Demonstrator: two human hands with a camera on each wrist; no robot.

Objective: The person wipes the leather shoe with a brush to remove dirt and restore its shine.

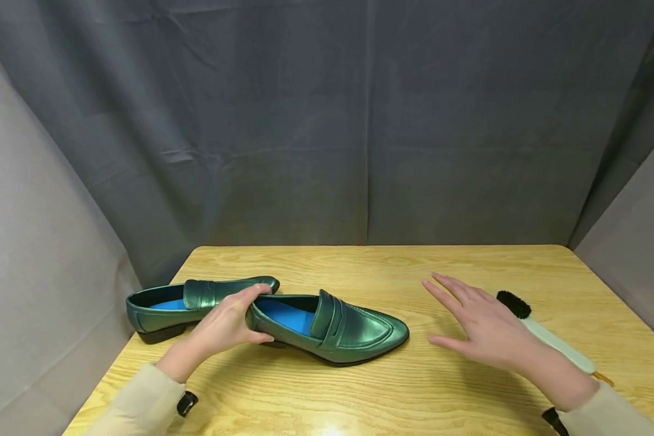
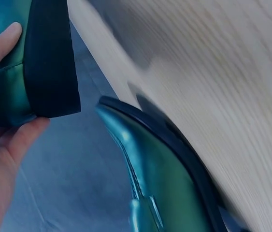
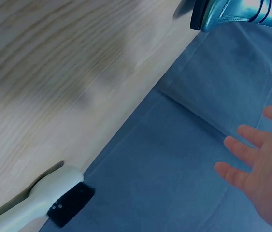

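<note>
A metallic green loafer (image 1: 360,333) with a blue insole has its toe pointing right. My left hand (image 1: 226,324) grips it by the heel, thumb on one side and fingers on the other; the left wrist view shows the dark heel block (image 2: 53,63) raised off the table. Behind and to the left stands the matching loafer (image 1: 160,316), partly hidden by that hand. My right hand (image 1: 485,327) hovers over the table with fingers spread, holding nothing. Close to its right lies a brush (image 1: 558,345) with a pale handle and black bristles.
The wooden table (image 1: 381,399) has a light grain. A dark grey curtain (image 1: 305,133) hangs behind its far edge, and paler cloth (image 1: 49,254) hangs at the left. A cord loop (image 1: 603,379) hangs from the brush handle's end.
</note>
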